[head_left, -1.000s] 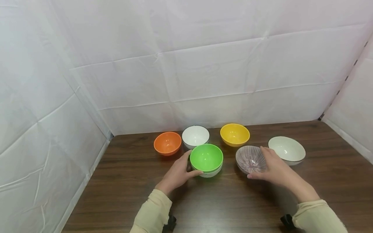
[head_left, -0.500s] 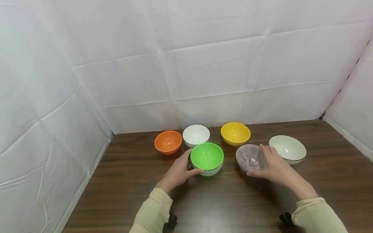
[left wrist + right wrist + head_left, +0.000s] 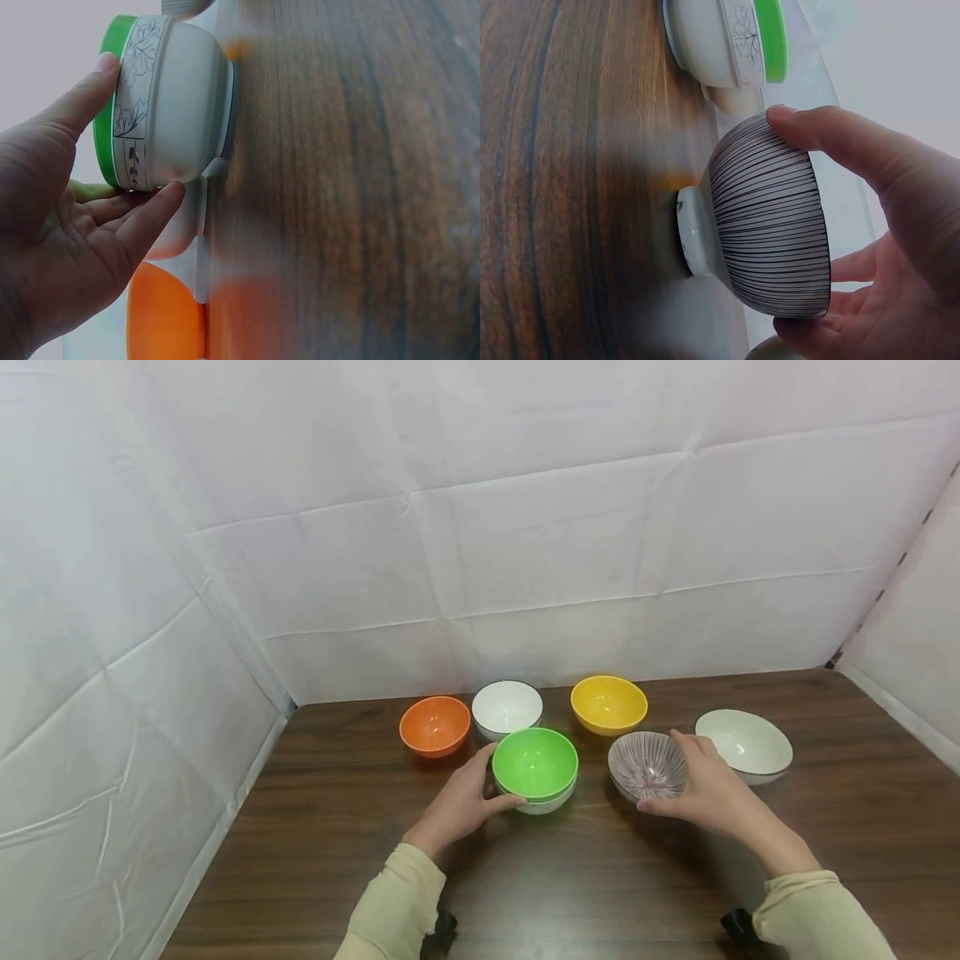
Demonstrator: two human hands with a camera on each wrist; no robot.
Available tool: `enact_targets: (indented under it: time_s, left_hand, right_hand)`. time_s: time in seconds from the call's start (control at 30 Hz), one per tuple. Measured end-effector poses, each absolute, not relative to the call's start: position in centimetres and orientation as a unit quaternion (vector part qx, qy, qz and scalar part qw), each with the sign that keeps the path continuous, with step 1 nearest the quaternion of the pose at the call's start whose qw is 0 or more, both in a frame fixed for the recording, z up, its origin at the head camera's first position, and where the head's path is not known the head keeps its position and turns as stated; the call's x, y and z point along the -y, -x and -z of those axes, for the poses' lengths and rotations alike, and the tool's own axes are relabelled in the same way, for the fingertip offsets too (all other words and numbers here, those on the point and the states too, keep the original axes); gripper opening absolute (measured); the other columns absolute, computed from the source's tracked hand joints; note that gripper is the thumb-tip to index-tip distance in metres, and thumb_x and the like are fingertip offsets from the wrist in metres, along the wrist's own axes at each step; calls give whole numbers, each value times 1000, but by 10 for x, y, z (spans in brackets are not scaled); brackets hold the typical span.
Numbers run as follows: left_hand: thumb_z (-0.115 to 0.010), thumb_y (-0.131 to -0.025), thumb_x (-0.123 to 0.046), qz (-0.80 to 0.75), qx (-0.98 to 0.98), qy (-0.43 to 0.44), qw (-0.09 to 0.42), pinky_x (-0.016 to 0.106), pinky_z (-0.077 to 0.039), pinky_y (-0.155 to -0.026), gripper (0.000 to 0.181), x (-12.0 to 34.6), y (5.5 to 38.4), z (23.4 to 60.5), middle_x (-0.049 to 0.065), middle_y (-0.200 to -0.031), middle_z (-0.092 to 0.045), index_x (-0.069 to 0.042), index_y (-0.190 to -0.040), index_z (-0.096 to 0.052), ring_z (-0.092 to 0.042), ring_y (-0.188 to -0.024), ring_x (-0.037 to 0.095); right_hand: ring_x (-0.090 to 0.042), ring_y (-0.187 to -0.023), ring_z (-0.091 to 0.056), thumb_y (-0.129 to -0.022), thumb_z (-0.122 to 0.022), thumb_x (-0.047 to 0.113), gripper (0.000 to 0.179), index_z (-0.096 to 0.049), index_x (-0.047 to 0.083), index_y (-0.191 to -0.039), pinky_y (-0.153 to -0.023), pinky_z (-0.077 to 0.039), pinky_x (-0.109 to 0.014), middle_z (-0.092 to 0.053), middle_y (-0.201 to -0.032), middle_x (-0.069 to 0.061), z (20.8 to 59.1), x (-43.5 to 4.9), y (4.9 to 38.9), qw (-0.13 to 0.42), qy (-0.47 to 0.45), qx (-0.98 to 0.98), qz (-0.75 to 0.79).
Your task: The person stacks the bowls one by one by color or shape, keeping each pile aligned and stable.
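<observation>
A green bowl sits nested in a white bowl with a floral band, in the middle of the table. My left hand holds this pair from the left side, thumb on the green rim and fingers around the far side. To the right, my right hand grips a striped bowl by its right side. Its thumb lies near the rim, with the other fingers across the opening in the right wrist view. Whether the striped bowl's foot touches the table is hard to tell.
Behind the stack stand an orange bowl and a white dark-rimmed bowl. A yellow bowl is at the back, and a pale wide bowl lies beyond my right hand. White cloth walls the brown wooden table.
Both hands keep their hold on the bowls, which stay in place. Only a very slight shift of the whole head view shows.
</observation>
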State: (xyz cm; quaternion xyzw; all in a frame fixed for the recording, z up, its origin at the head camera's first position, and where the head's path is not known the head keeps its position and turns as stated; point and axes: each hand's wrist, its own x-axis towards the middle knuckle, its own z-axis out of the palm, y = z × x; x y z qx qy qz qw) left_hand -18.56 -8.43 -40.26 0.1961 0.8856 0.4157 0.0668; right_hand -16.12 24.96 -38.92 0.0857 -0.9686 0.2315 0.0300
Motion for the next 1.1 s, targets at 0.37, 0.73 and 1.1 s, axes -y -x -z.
enact_targets:
  time_s: [0.37, 0.73, 1.1]
  left_hand:
    - [-80, -84, -33, -421, -884, -188, 74, 45, -41, -117, 84, 84, 185, 402, 6, -149, -50, -11, -152, -35, -49, -137, 23]
    - [-81, -84, -32, -425, -882, -188, 75, 46, -40, -118, 84, 84, 185, 403, 6, -149, -50, -12, -151, -36, -49, -137, 23]
    - [-81, -84, -32, -428, -881, -185, 79, 47, -40, -118, 84, 84, 185, 401, 5, -150, -49, -12, -152, -36, -48, -138, 23]
  right_hand:
    - [-55, -125, -42, -68, -87, 48, 116, -29, -16, -145, -103, -40, -72, -35, -140, -42, 390, -249, 161, 43, -82, 963, -255]
    - [-52, -125, -43, -68, -88, 46, 113, -31, -13, -146, -102, -41, -71, -37, -140, -40, 383, -246, 161, 62, -84, 956, -274]
    - [-50, -127, -43, -70, -87, 47, 112, -31, -10, -148, -103, -41, -70, -36, -144, -37, 368, -236, 161, 73, -95, 950, -289]
